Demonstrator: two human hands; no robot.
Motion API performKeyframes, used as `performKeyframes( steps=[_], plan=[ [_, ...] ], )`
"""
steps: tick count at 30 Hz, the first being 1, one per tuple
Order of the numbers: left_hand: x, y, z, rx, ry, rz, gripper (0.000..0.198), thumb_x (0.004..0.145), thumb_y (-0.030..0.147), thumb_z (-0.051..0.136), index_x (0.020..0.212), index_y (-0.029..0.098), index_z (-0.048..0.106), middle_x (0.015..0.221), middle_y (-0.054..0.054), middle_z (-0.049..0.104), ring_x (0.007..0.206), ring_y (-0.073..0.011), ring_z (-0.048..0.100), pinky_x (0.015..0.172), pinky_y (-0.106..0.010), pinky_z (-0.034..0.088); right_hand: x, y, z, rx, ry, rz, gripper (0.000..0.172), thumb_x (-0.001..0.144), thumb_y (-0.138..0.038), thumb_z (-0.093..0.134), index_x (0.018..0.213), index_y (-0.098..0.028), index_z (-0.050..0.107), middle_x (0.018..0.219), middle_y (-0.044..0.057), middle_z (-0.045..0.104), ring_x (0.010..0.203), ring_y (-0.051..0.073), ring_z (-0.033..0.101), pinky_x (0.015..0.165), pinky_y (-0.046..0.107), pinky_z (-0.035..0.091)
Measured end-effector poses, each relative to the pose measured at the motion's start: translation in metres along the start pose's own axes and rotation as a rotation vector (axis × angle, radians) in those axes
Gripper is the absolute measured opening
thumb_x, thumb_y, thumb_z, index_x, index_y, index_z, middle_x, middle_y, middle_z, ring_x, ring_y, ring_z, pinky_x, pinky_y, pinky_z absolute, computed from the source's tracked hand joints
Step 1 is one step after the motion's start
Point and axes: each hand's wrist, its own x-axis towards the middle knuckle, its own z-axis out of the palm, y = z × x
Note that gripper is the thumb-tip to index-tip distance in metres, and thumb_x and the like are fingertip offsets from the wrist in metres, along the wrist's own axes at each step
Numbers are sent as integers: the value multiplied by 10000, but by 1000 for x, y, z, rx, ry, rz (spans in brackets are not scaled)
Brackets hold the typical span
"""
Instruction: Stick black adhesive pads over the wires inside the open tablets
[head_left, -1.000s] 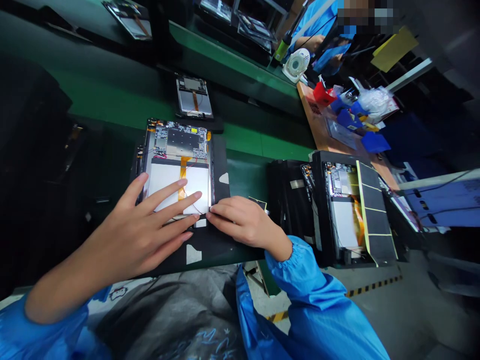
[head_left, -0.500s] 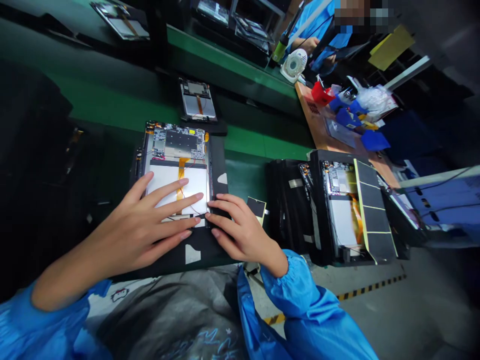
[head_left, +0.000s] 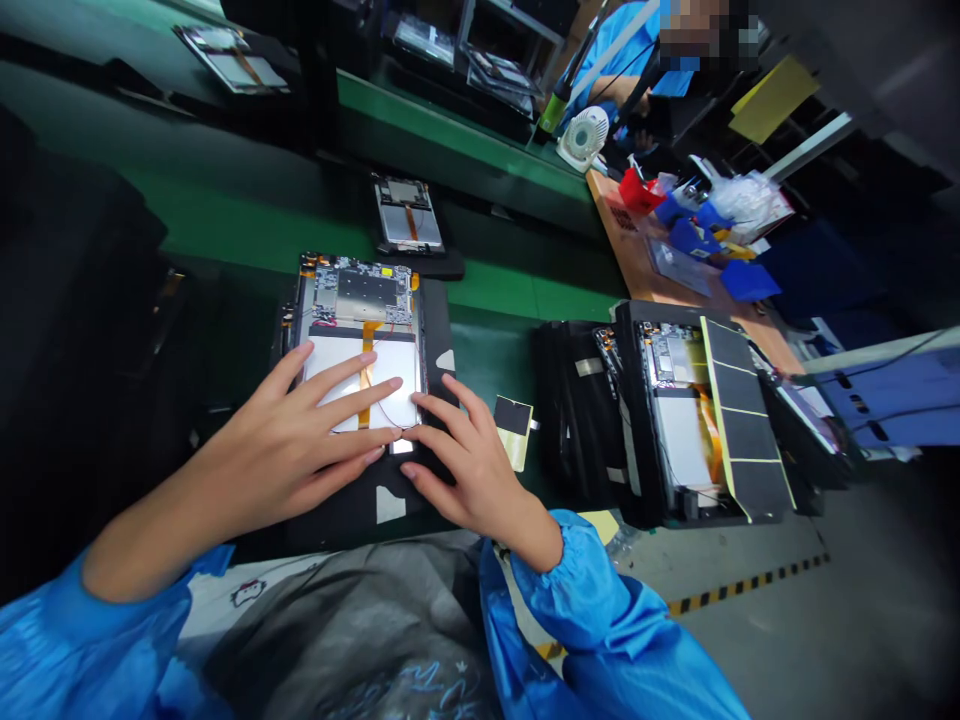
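An opened tablet (head_left: 365, 362) lies on a black foam pad (head_left: 436, 322) in front of me, its circuit board (head_left: 365, 295) at the far end and a silvery white battery below. An orange ribbon cable (head_left: 365, 385) runs down the battery's middle. Spread flat over the battery's lower left, my left hand (head_left: 300, 430) holds nothing. At the tablet's lower right corner is my right hand (head_left: 472, 460), fingers apart, with fingertips at the edge near a thin wire. Whether they touch the wire I cannot tell.
Another opened tablet (head_left: 409, 213) sits on the green line behind. To the right, foam trays hold a further tablet (head_left: 681, 430) and a sheet of black adhesive pads (head_left: 742, 400). A small card of black pads (head_left: 512, 430) lies nearer. Beyond are a white fan (head_left: 583, 138) and a co-worker's arm (head_left: 611, 90).
My right hand has shifted slightly left and its fingers have spread more along the tablet's lower right edge. My left hand stays on the battery. The tablet behind has moved slightly right.
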Motion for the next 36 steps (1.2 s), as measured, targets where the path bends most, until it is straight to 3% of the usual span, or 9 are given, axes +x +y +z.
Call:
performKeyframes(
  steps=[3,6,11,15,18,21,25,31,36],
  plan=[
    [-4,0,1,-73,-9,-27,381,1038,315,563,1398,404,647,1600,-1,550,1536,-350,429,1293,-687,227,-5,-5,2,18,12,19,293,1037,-306,622,1296,-171,648,1521,179,596,1580,362,333,1204,630,428],
    [-12,2,1,-144,74,-109,306,1047,315,546,1309,376,693,1619,61,524,1527,-329,439,1313,-639,208,-12,-7,2,103,133,20,268,1019,-252,642,1277,-182,655,1439,176,650,1525,339,427,1187,592,454],
    [-11,13,0,-71,117,-163,302,1039,335,562,1307,277,688,1602,-31,548,1533,-355,414,1312,-653,156,2,-1,-3,206,357,285,152,995,-224,665,1141,-230,704,1202,108,728,1204,277,653,1045,486,535],
    [10,23,0,-45,65,-119,337,1052,281,486,1322,211,674,1538,-97,606,1499,-362,442,1283,-652,216,28,6,-12,248,170,334,114,956,-261,740,1055,-216,705,1061,71,734,1037,245,667,936,410,538],
    [29,22,0,-96,14,-115,380,1045,210,398,1256,202,714,1474,-93,653,1458,-351,484,1248,-662,286,36,2,-14,223,46,365,280,866,-304,839,1073,-199,682,1065,69,714,1023,256,632,910,408,520],
    [45,12,-1,-205,-40,-132,408,1040,234,365,1138,228,761,1426,-82,668,1419,-347,516,1226,-684,320,35,-7,-7,171,68,435,325,818,-279,841,1078,-204,662,1049,59,690,1001,266,604,911,428,497],
    [53,-1,-5,-340,-92,-140,409,1075,322,366,1151,272,766,1405,-67,660,1372,-308,545,1225,-641,352,31,-12,1,228,124,494,167,868,-194,728,1019,-219,661,960,29,662,962,247,605,892,406,480],
    [40,-4,-9,-384,-70,-92,366,1083,296,403,1242,296,732,1452,-49,631,1404,-268,521,1240,-532,369,30,0,-3,404,141,469,173,860,-73,698,971,-206,701,885,11,667,925,211,613,874,344,493],
    [30,-1,-7,-312,-84,-68,369,1053,275,457,1293,350,726,1558,-7,579,1486,-303,462,1291,-596,278,34,7,-3,430,139,505,159,855,-71,730,932,-210,717,865,2,689,883,191,615,822,308,494]
  ],
)
